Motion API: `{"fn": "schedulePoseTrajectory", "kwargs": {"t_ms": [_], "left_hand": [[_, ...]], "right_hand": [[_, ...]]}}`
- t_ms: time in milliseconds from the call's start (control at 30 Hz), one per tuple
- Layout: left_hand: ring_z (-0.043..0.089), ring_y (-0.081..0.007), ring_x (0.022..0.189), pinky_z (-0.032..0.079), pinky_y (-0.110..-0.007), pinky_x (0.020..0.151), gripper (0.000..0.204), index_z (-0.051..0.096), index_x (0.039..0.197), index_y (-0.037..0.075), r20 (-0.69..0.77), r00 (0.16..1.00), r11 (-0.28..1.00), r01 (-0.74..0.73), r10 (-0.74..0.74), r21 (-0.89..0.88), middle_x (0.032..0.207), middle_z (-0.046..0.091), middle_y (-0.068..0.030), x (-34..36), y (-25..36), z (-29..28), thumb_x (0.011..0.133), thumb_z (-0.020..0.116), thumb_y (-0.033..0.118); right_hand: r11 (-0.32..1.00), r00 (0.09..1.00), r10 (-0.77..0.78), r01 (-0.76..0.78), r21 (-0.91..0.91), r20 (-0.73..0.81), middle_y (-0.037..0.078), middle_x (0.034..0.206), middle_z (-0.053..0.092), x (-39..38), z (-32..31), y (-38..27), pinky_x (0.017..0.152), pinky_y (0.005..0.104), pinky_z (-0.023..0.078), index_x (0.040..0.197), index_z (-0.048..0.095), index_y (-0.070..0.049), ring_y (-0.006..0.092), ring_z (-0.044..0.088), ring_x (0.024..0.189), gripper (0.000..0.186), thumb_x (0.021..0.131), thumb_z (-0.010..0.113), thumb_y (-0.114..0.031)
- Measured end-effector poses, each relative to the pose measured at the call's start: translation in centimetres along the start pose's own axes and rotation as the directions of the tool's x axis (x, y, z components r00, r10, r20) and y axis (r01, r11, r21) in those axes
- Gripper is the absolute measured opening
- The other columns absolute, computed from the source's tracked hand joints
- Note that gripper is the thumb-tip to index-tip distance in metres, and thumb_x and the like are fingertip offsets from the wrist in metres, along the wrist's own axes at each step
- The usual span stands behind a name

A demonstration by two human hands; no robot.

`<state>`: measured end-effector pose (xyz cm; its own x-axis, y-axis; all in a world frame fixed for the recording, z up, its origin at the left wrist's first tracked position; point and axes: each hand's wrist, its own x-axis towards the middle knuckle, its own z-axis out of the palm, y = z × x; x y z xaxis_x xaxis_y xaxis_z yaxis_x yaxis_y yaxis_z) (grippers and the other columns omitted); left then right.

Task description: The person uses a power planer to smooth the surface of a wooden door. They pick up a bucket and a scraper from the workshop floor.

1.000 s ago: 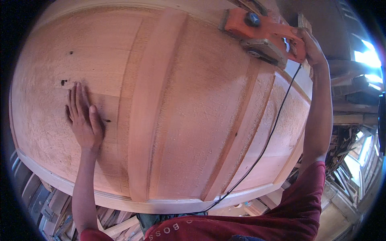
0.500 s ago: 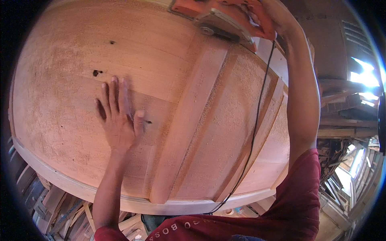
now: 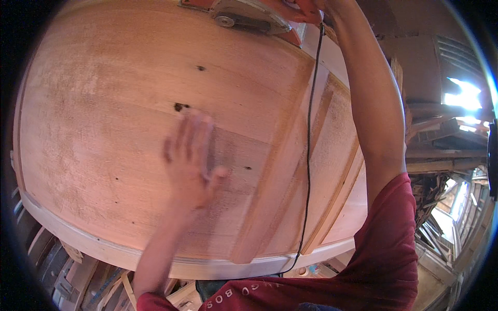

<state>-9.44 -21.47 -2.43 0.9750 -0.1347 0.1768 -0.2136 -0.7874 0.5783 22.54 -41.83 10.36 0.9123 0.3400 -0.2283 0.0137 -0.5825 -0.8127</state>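
A wide wooden panel point(image 3: 104, 140) lies in front of me, with dark knot holes and raised strips on its right part. My left hand point(image 3: 192, 160), slightly blurred, is flat with fingers stretched out just below the largest hole point(image 3: 179, 107). Whether its palm presses on the wood cannot be told. At the top edge, my right hand point(image 3: 328, 6) grips the rear handle of an orange corded power tool point(image 3: 249, 14) with a grey curved guard. The picture's edge cuts off part of this hand and the tool. A black cord point(image 3: 309, 129) runs from the tool down across the panel.
A pale rim point(image 3: 207, 268) borders the panel's near side. Wood offcuts point(image 3: 83, 274) lie below at the left, and more scrap wood point(image 3: 436, 207) is heaped at the right. Light comes through gaps in the wall at the right.
The power tool and my right hand have moved left across the panel's far part. The panel has shifted rightward in view, my left hand staying near the same knot hole.
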Motion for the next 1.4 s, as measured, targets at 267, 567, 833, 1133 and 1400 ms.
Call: {"fn": "schedulePoseTrajectory", "kwargs": {"t_ms": [267,567,833,1133,1400], "left_hand": [[0.036,-0.0327,0.137,0.023,-0.044,0.113,0.048,0.049,0.138,0.007,-0.239,0.971,0.836,0.107,0.029,0.538,0.143,0.046,-0.0162,8.4,-25.3,-18.1,0.101,0.037,0.035],[0.031,-0.0324,0.14,0.019,-0.047,0.114,0.064,0.037,0.146,0.01,-0.15,0.986,0.891,0.135,-0.077,0.433,0.148,0.038,-0.017,9.1,-26.6,-19.3,0.098,0.035,0.052],[0.028,-0.033,0.141,0.016,-0.047,0.114,0.075,0.034,0.147,0.006,-0.088,0.991,0.938,0.128,-0.105,0.321,0.149,0.037,-0.0172,9.8,-26.5,-20.8,0.093,0.036,0.059],[0.037,-0.0353,0.136,0.022,-0.045,0.112,0.071,0.039,0.143,0.0,-0.197,0.979,0.99,0.074,-0.05,0.117,0.144,0.044,-0.0207,9.5,-26.7,-19.9,0.097,0.031,0.053],[0.039,-0.033,0.135,0.024,-0.044,0.111,0.061,0.041,0.142,0.0,-0.196,0.981,0.977,0.041,0.001,0.207,0.144,0.045,-0.0183,9.1,-26.5,-19.5,0.099,0.034,0.043]], "right_hand": [[0.964,0.993,0.087,-0.064,0.259,-0.078,0.003,0.07,0.06,7.3,6.1,-5.2,0.045,0.0306,0.04,0.092,0.065,-0.005,0.0136,0.053,0.054,0.043,0.099,0.044,-0.042],[0.969,0.996,0.05,-0.066,0.239,0.071,0.005,0.077,0.06,16.7,11.7,-12.9,0.056,0.0317,0.045,0.091,0.063,-0.005,0.0142,0.056,0.067,0.047,0.101,0.041,-0.044],[0.972,0.993,-0.053,0.027,0.234,0.105,0.008,0.096,0.065,23.8,19.9,-22.0,0.076,0.0341,0.048,0.102,0.066,-0.007,0.0186,0.06,0.089,0.04,0.093,0.051,-0.043],[0.987,0.984,-0.151,0.155,0.033,-0.097,0.005,0.097,0.069,31.6,25.2,-25.5,0.077,0.0338,0.049,0.097,0.074,-0.019,0.018,0.062,0.085,0.043,0.071,0.066,-0.053],[0.952,0.992,-0.113,0.094,0.291,0.05,-0.003,0.083,0.064,10.2,9.1,-14.1,0.061,0.0313,0.043,0.091,0.073,-0.018,0.0108,0.055,0.072,0.034,0.072,0.07,-0.046]]}}
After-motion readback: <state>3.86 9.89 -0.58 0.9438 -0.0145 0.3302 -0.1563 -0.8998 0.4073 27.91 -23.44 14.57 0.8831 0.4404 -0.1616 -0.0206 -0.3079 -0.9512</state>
